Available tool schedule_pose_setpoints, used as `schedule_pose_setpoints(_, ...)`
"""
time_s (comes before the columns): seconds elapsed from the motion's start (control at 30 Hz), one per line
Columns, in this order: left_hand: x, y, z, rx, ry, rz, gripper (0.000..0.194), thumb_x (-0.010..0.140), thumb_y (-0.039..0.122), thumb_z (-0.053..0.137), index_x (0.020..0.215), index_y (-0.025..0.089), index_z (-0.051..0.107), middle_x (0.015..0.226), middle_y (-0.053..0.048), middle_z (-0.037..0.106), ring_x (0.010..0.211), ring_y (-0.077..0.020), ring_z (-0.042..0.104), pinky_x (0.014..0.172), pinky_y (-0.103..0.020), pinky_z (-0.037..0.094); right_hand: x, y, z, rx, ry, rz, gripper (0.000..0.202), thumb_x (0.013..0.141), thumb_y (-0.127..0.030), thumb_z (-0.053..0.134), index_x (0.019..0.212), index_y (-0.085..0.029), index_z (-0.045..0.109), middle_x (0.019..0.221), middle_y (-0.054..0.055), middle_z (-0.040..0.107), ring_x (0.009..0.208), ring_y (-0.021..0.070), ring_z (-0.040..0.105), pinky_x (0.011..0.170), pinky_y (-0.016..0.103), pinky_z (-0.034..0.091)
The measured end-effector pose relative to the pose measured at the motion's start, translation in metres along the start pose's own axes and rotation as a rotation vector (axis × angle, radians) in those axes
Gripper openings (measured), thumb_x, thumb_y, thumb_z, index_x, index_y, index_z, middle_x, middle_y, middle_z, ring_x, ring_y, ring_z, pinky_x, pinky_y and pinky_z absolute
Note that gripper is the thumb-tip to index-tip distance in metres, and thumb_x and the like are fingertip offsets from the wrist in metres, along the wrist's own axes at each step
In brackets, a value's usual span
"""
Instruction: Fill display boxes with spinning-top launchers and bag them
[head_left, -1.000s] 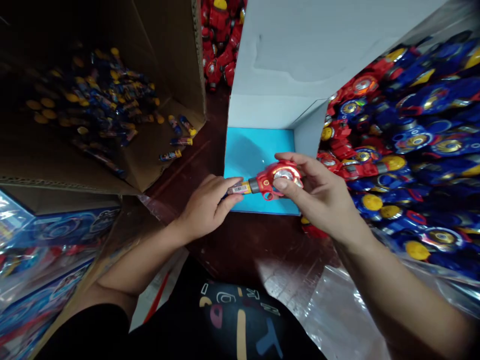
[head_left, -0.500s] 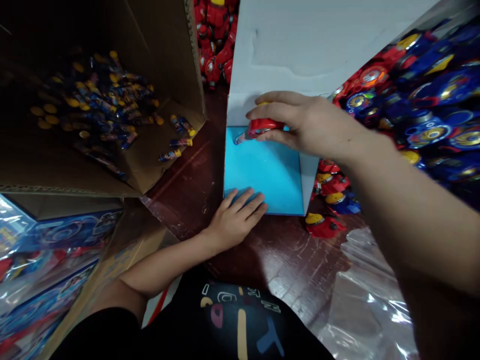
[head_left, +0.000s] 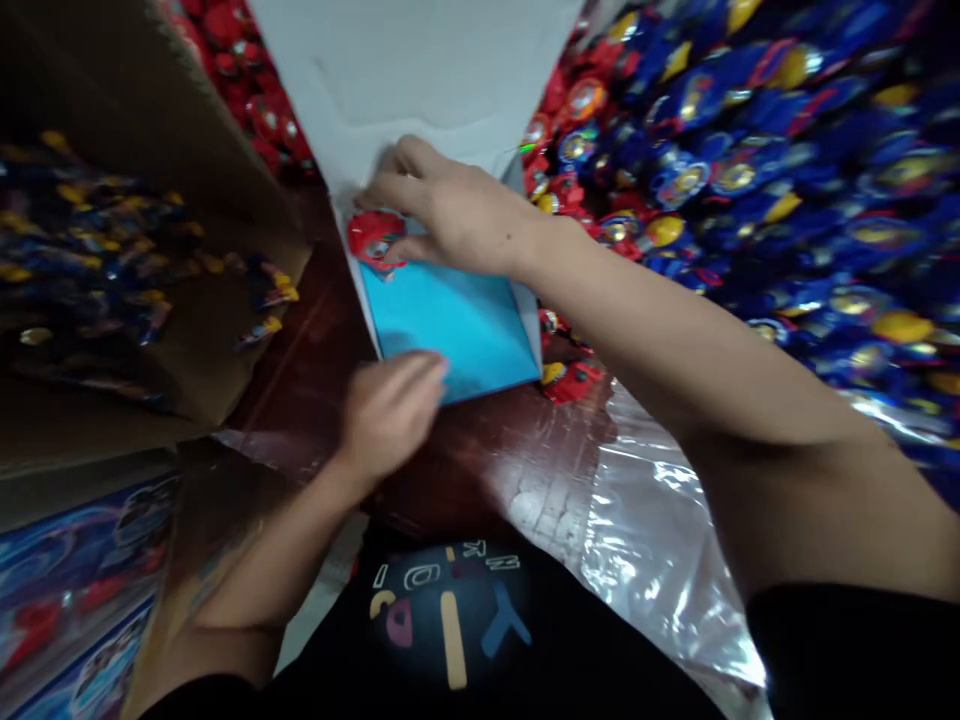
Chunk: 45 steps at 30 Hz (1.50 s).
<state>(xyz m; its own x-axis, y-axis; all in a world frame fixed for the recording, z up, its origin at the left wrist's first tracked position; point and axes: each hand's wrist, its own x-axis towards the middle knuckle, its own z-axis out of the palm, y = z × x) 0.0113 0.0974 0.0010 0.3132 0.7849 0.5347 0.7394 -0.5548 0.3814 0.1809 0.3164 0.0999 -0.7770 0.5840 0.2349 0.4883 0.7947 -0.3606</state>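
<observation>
Before me a white cardboard box (head_left: 442, 60) stands open, with a bright blue panel (head_left: 457, 320) at its bottom. My right hand (head_left: 450, 210) reaches over the panel, thumb and fingers around a red plastic toy (head_left: 371, 240) at the back left corner. Part of that toy is hidden under the fingers. My left hand (head_left: 390, 410) is at the panel's front left edge, fingers bent and smeared by motion. Whether it touches the panel, I cannot tell.
On the left, a brown carton (head_left: 232, 370) holds several small yellow-capped tubes (head_left: 142, 250). Blue toys (head_left: 750, 180) are heaped on the right, red toys (head_left: 255, 90) behind. Clear plastic bags (head_left: 652, 520) lie on the dark red table (head_left: 480, 460), front right.
My right hand has brought the red toy to the back left corner; the small tube seen beside it is now hidden. My left hand has lifted from lying flat and bent its fingers. The view has shifted.
</observation>
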Motion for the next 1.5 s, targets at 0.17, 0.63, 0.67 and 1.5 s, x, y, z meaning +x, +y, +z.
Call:
schedule_pose_setpoints(0.17, -0.014, -0.118, -0.06, 0.327, 0.124, -0.536, 0.04, 0.109, 0.038, 0.055, 0.134, 0.011, 0.07, 0.132, -0.018, 0.073, 0.137, -0.043, 0.057, 0.111, -0.069, 0.034, -0.135, 0.008, -0.052, -0.069, -0.068, 0.144, 0.033, 0.105, -0.045, 0.061, 0.127, -0.022, 0.07, 0.125, 0.012, 0.069, 0.116, 0.0292, 0.068, 0.103, 0.049, 0.062)
schedule_pose_setpoints(0.63, -0.015, -0.009, -0.054, -0.245, -0.113, -0.453, 0.027, 0.104, 0.034, 0.073, 0.129, 0.022, 0.073, 0.121, -0.008, 0.069, 0.108, -0.0215, 0.066, 0.096, -0.035, 0.054, -0.262, -0.03, -0.036, 0.51, 0.143, 0.312, 0.079, 0.078, -0.037, 0.092, 0.148, -0.052, 0.059, 0.117, 0.013, 0.075, 0.082, 0.0317, 0.075, 0.056, 0.046, 0.062)
schedule_pose_setpoints(0.67, -0.012, 0.002, -0.056, -0.346, -0.136, -0.414, 0.025, 0.106, 0.035, 0.072, 0.127, 0.022, 0.073, 0.119, -0.007, 0.07, 0.105, -0.0199, 0.067, 0.092, -0.033, 0.055, -0.249, -0.041, -0.041, 0.584, 0.171, 0.276, 0.085, 0.077, -0.034, 0.092, 0.152, -0.051, 0.056, 0.123, 0.012, 0.073, 0.088, 0.0307, 0.075, 0.061, 0.044, 0.064)
schedule_pose_setpoints(1.5, 0.01, 0.036, -0.068, -0.529, -0.346, -0.124, 0.021, 0.115, 0.031, 0.059, 0.124, 0.015, 0.069, 0.099, -0.005, 0.075, 0.085, -0.0152, 0.07, 0.075, -0.026, 0.054, -0.17, -0.08, -0.01, 0.554, -0.111, -0.02, 0.033, 0.093, -0.035, 0.085, 0.119, -0.028, 0.067, 0.108, 0.003, 0.076, 0.09, 0.0197, 0.074, 0.071, 0.035, 0.063)
